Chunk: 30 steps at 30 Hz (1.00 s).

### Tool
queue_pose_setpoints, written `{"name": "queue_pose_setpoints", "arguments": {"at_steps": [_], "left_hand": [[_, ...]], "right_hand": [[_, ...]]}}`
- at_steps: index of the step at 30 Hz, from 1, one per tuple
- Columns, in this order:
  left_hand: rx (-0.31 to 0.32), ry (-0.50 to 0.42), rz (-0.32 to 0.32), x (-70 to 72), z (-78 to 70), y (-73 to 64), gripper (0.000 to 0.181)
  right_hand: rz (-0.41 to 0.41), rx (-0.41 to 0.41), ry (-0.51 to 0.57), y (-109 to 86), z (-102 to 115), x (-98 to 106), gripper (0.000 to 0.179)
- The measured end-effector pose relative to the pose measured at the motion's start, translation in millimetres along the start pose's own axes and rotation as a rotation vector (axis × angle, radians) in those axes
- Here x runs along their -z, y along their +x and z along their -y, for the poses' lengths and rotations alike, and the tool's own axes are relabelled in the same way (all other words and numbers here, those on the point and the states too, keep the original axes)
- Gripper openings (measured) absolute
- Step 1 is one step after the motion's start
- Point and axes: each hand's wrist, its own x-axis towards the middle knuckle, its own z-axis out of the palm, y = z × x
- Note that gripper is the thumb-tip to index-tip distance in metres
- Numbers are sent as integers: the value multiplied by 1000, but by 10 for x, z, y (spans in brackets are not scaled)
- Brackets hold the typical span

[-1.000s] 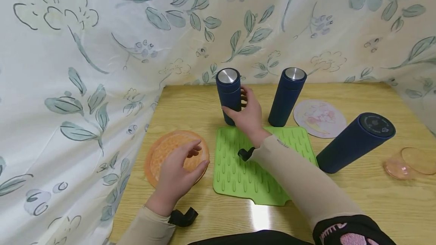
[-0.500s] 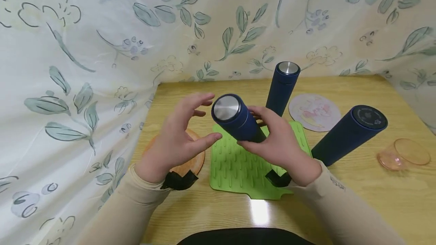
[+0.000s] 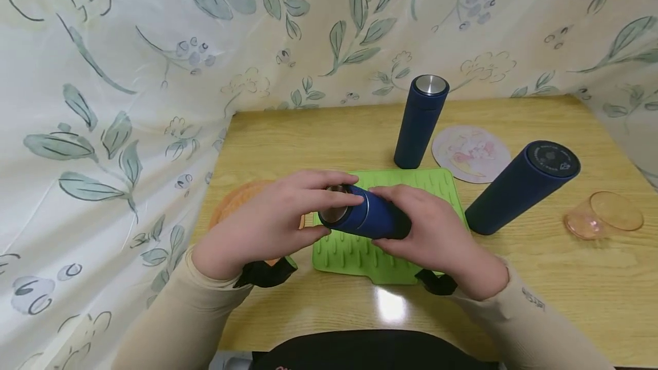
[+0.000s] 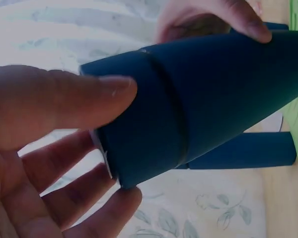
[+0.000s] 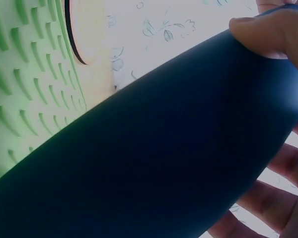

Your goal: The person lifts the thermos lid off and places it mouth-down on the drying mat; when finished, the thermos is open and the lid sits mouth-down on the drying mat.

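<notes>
I have the left hand (image 3: pixel 267 218) curled at the steel-topped cap (image 3: pixel 356 219) of the blue thermos flask (image 3: pixel 385 217), thumb on one side and fingers on the other, while the right hand (image 3: pixel 437 226) grips the body. The relation which counts, in my judgement, is the axis: the flask is tilted, cap end toward the left hand, so the left is the nearer one to the cap. It is over the green mat (image 3: pixel 349 256); whether its base touches, I cannot tell. The cap is on, so the content is hidden. Left lies an orange disc (image 3: pixel 233 203), partly covered. Rightward stand a second thermos (image 3: pixel 514 198), black printed end up, and an orange tumbler (image 3: pixel 617 218). Farther are a pink printed round mat (image 3: pixel 472 153) and a third thermos (image 3: pixel 418 124), upright
</notes>
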Motion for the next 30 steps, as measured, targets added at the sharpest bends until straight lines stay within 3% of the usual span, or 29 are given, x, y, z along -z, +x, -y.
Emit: {"name": "queue_pose_setpoints", "arguments": {"at_steps": [3, 6, 9, 11, 14, 19, 22, 25, 30], "left_hand": [[51, -9, 17, -5, 14, 28, 61], [161, 7, -4, -38, 15, 47, 59], [288, 103, -38, -113, 8, 63, 55], [339, 185, -54, -160, 5, 65, 59], [322, 231, -70, -192, 18, 51, 70], [99, 115, -10, -155, 84, -12, 78], [42, 79, 55, -154, 103, -29, 74], [105, 52, 80, -163, 101, -30, 71], [298, 95, 36, -193, 83, 3, 71]], "right_hand": [[3, 4, -12, 1, -32, -22, 85], [-8, 18, -29, -3, -52, -45, 84], [-23, 37, -46, -11, -63, -65, 83], [-29, 44, -54, -16, -71, -75, 83], [-40, 40, -63, -25, -93, -82, 84], [-40, 26, -76, -25, -127, -88, 86], [-37, 35, -78, -25, -140, -97, 86], [-36, 43, -73, -26, -142, -108, 85], [-24, 40, -65, -22, -128, -124, 84]]}}
